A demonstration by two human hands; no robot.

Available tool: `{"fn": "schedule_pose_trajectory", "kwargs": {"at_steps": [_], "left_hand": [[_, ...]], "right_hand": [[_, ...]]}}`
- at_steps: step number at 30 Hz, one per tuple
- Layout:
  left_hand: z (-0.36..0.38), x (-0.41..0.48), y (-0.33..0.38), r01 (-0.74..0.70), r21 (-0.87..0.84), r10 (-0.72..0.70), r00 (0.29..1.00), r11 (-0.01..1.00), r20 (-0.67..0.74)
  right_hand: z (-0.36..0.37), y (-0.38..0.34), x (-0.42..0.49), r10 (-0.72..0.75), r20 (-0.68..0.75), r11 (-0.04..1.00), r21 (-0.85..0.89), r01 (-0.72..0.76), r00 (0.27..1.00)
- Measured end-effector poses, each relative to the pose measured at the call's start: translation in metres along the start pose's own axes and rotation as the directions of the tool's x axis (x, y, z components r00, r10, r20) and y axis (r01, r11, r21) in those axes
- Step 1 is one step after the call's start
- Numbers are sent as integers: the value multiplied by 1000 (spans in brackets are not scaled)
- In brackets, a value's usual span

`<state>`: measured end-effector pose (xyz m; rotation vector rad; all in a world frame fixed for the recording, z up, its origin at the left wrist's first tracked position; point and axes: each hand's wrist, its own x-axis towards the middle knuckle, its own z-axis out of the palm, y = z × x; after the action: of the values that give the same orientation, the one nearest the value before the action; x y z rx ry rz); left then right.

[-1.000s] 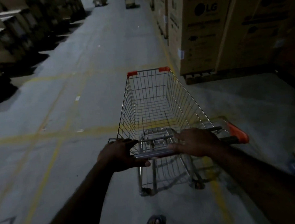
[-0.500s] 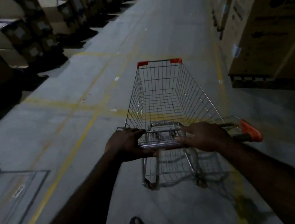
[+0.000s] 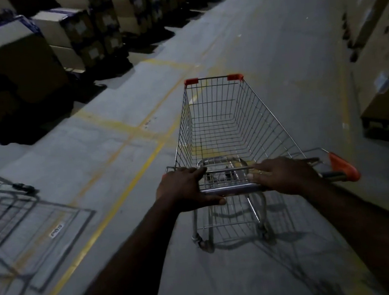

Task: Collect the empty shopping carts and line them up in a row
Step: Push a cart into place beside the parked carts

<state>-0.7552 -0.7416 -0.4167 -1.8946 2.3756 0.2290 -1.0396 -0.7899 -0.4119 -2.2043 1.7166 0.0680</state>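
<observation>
Well to the left of the shopping cart [image 3: 225,123], at the picture's edge, a wire trolley frame [image 3: 2,209] is seen only in part, and what it is exactly cannot be told. Farther off on that same side, stacked cartons [image 3: 16,62] are ranged along the aisle, and a yellow floor line [image 3: 113,216] is painted between them and the cart. The left hand [image 3: 184,191] is clamped on the left end of the cart's handle bar [image 3: 231,188], fingers over the top and thumb beneath. The cart itself is stood on the concrete aisle, and nothing is held in its wire basket [image 3: 225,143]. The right hand [image 3: 285,176] is laid across the bar's right part, fingers stretched toward the middle; whether it is closed round the bar cannot be told. Right of the cart, large cartons [image 3: 387,65] are stacked on a pallet. The cart is judged light, stiff and free-rolling, prone to veer; it is best taken by the bar, hands set wide
</observation>
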Motion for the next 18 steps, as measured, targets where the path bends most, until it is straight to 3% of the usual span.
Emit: {"fn": "schedule_pose_trajectory", "kwargs": {"at_steps": [18], "left_hand": [[-8,56,-137,187,-17,-188,979,982,-78]], "right_hand": [[-20,-102,162,-141,13,990,-23,142,990]]}}
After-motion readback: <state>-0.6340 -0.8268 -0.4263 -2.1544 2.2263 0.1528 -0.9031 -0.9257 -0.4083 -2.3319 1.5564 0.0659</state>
